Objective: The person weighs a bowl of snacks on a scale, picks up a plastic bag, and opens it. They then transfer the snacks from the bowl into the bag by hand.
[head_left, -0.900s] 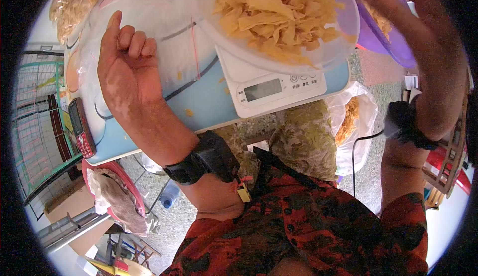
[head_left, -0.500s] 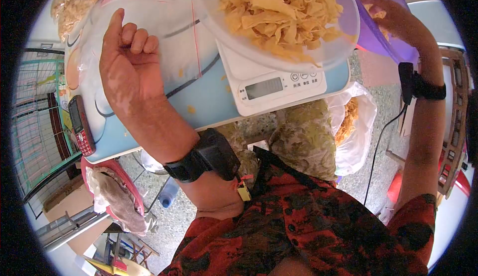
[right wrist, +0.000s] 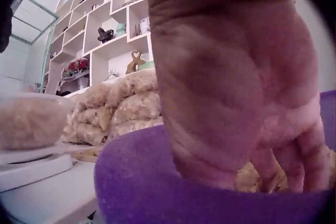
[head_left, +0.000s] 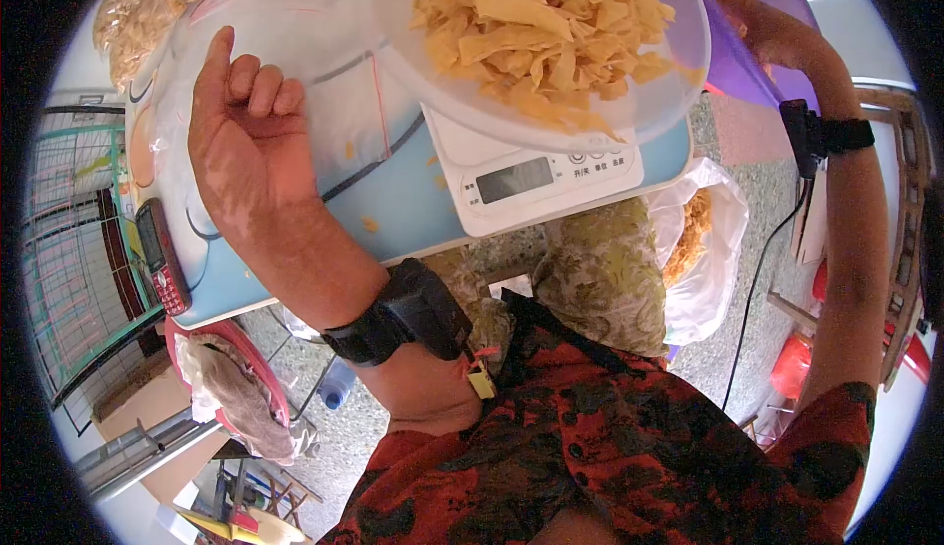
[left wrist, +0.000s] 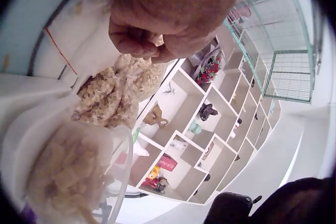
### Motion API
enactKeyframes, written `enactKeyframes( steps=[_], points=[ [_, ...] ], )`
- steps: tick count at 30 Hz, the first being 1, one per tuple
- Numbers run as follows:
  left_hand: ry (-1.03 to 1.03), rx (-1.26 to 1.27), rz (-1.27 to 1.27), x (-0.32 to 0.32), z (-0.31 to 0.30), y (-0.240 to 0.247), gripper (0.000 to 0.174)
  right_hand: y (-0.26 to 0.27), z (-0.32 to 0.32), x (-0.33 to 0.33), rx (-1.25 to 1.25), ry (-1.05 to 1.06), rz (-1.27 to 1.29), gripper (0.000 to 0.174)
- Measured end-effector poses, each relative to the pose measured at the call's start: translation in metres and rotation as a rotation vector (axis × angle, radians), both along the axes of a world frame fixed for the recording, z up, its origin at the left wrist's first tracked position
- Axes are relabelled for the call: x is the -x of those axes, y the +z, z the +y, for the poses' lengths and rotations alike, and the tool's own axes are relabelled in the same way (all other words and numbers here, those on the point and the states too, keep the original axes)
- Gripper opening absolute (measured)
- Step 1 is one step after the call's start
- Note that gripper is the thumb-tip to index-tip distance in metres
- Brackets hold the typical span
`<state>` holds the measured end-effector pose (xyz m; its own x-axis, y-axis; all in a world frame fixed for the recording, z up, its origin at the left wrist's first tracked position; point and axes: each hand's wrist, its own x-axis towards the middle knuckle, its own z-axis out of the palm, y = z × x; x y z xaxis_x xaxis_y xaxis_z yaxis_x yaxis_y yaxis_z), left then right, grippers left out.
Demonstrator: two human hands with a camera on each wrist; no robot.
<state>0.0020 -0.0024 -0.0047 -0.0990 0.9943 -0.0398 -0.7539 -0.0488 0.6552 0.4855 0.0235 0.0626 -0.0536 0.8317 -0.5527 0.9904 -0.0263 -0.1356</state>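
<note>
A clear bowl [head_left: 688, 102] full of yellow dried flakes [head_left: 536, 29] stands on a white kitchen scale [head_left: 551, 181]. Left of it my left hand [head_left: 254, 137] lies palm up over clear plastic bags [head_left: 339, 102], three fingers loosely curled, nothing in it. My right hand [head_left: 787, 38] reaches down inside a purple basin [head_left: 747, 78] at the right. In the right wrist view the fingers of that right hand [right wrist: 236, 92] point down into yellow flakes [right wrist: 249, 176] behind the purple rim [right wrist: 136, 166]; their tips are partly hidden, so a grip cannot be made out.
A phone [head_left: 160, 255] lies at the table's left edge. Filled bags [head_left: 147, 19] stand at the back left. Below the table are a white bag [head_left: 713, 250] of flakes and a pink basin [head_left: 265, 363]. A cable [head_left: 752, 299] hangs from the right wrist camera.
My right hand has moved from beside the bowl, where it was blurred, over to the right and into the purple basin. The left hand has barely shifted.
</note>
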Motion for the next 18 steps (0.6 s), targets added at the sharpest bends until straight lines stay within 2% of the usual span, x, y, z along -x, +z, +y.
enactKeyframes(
  steps=[2, 4, 6, 8, 14, 17, 18],
  points=[
    [0.037, 0.003, 0.034, -0.004, -0.001, 0.002, 0.029, -0.028, 0.009, -0.040, -0.107, 0.287, 0.107, 0.049],
    [0.029, 0.006, 0.018, -0.002, 0.001, 0.001, 0.030, -0.040, 0.014, -0.051, -0.235, 0.510, 0.154, 0.042],
    [0.014, -0.005, 0.011, 0.000, 0.001, 0.000, 0.030, -0.035, 0.015, -0.056, -0.187, 0.388, 0.116, 0.035],
    [-0.007, -0.032, 0.012, 0.002, 0.001, 0.000, 0.031, 0.005, 0.006, -0.021, 0.041, -0.044, 0.015, 0.029],
    [0.027, 0.007, 0.029, 0.000, 0.002, 0.003, 0.031, 0.024, -0.014, -0.058, -0.531, -0.168, 0.184, 0.021],
    [0.058, 0.047, 0.035, -0.004, 0.001, 0.007, 0.028, 0.055, -0.025, -0.047, -0.641, -0.164, 0.241, 0.022],
    [0.052, 0.053, 0.035, -0.004, 0.001, 0.008, 0.027, 0.065, -0.032, -0.031, -0.700, -0.190, 0.334, 0.023]
  ],
)
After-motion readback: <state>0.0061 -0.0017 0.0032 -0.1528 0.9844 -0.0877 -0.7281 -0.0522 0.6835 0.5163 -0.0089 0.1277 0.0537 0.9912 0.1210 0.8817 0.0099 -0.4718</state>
